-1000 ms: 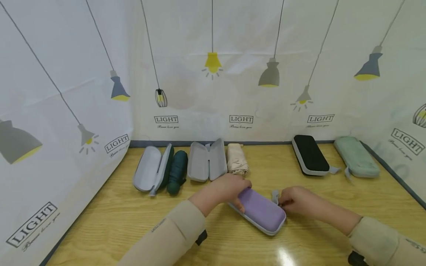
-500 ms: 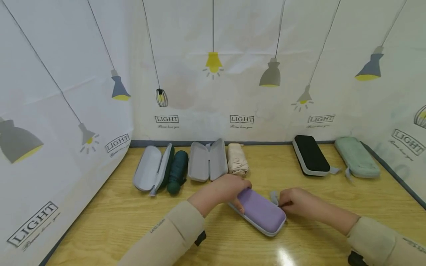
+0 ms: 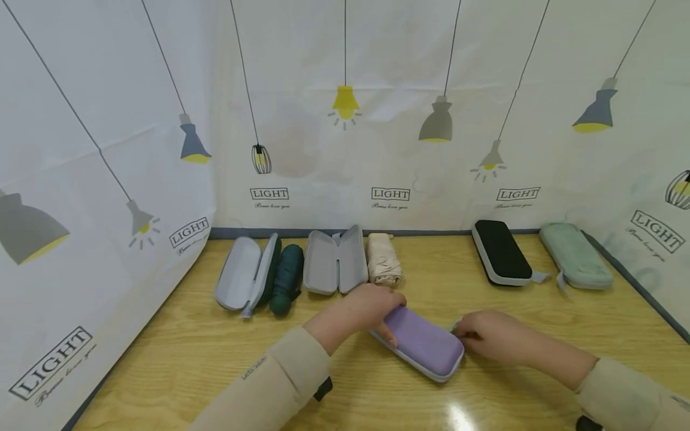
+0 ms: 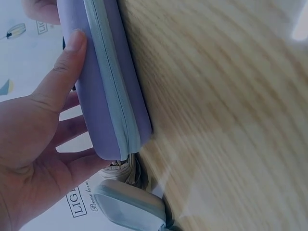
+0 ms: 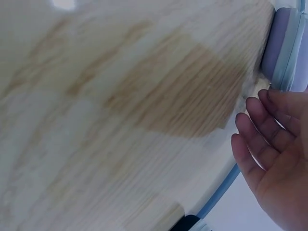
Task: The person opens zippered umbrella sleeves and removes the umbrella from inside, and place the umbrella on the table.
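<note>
A closed purple zip case point(image 3: 423, 344) with a pale grey zipper band point(image 4: 107, 62) lies slantwise on the table. My left hand point(image 3: 366, 310) grips its far-left end, thumb on the near side and fingers over the far side. In the left wrist view the thumb point(image 4: 67, 62) presses on the purple shell. At the case's right corner my right hand point(image 3: 496, 338) pinches the grey zipper pull, which is mostly hidden behind the fingers. In the right wrist view the thumb and forefinger meet beside the zipper, and the other fingers point(image 5: 255, 139) are loosely bent.
Along the back stand an open green case point(image 3: 239, 272), a folded dark green umbrella point(image 3: 287, 278), an open grey case point(image 3: 322, 263) and a folded beige umbrella point(image 3: 384, 260). A black case point(image 3: 501, 251) and a mint case point(image 3: 577, 257) lie at the back right. A printed backdrop encloses the table.
My right hand has shifted slightly right and down at the case's corner, and the grey pull tab that stuck up beside it now shows much less. The left hand and case stay put.
</note>
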Demonstrator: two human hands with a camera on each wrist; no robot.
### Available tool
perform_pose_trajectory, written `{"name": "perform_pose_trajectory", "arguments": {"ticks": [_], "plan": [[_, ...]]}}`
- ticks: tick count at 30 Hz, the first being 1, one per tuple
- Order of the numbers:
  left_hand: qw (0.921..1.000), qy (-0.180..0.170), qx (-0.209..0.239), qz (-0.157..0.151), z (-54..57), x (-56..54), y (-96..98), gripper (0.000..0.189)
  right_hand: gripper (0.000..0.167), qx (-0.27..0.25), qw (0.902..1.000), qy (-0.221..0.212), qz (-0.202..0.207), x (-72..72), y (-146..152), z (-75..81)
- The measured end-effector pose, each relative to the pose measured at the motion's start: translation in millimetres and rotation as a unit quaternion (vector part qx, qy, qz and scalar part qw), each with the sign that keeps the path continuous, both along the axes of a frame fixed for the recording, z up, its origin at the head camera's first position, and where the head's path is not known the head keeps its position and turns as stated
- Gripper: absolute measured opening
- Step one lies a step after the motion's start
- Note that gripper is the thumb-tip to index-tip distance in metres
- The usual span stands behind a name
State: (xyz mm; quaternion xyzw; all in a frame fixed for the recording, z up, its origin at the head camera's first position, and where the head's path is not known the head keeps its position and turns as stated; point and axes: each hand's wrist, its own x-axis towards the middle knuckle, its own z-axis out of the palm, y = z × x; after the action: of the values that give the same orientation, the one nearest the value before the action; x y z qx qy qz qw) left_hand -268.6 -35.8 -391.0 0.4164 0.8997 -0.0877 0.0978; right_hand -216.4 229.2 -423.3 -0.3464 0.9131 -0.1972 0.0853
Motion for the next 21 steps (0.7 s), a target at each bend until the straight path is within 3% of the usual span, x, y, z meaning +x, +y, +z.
{"name": "perform_pose_trajectory", "arguments": {"ticks": [6, 21], "plan": [[0.9997, 0.020, -0.006, 0.013, -1.9, 5.5, 3.1, 0.077, 0.011, 0.018, 0.9997, 0.014, -0.001, 5.1, 8.0, 2.7], [0.9979, 0.047, -0.016, 0.041, -3.0, 12.6, 9.7, 0.069, 0.016, 0.022, 0.9992, -0.019, -0.028, 21.1, 14.5, 5.8]]}}
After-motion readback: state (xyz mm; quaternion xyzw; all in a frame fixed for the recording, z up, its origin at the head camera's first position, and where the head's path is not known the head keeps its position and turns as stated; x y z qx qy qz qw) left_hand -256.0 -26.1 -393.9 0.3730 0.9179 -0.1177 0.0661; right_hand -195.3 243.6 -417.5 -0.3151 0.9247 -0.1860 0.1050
